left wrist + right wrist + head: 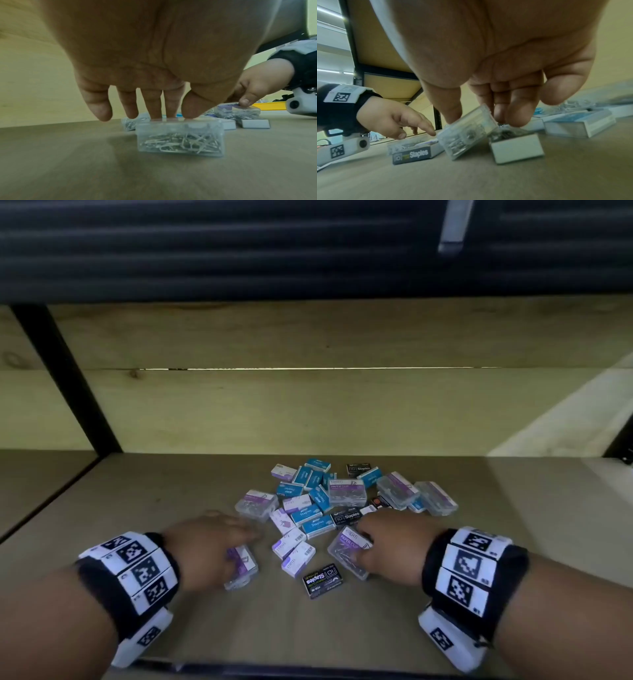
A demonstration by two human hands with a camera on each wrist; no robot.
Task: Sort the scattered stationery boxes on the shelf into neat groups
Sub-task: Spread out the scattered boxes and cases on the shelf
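Left hand (209, 546): fingers spread, tips resting on a clear paper-clip box (180, 139) lying flat on the shelf (445, 604). Right hand (390, 546): thumb and fingers pinching a second clear paper-clip box (467, 132), tilted, beside a black staples box (322, 581) near the scattered pile (318, 501).

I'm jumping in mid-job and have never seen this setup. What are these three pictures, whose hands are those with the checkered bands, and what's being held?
No robot here: a person works bare-handed, with marker bands and a small camera on each wrist. The big picture comes from a head camera looking down at the shelf; the other two look along each hand from the wrists. On the shelf lies a jumble of teal staple boxes, black staple boxes, white-purple boxes and clear cases. The left hand rests its fingertips on top of a clear paper clip case, which lies flat. The right hand pinches another clear case and has it tilted up on one edge.
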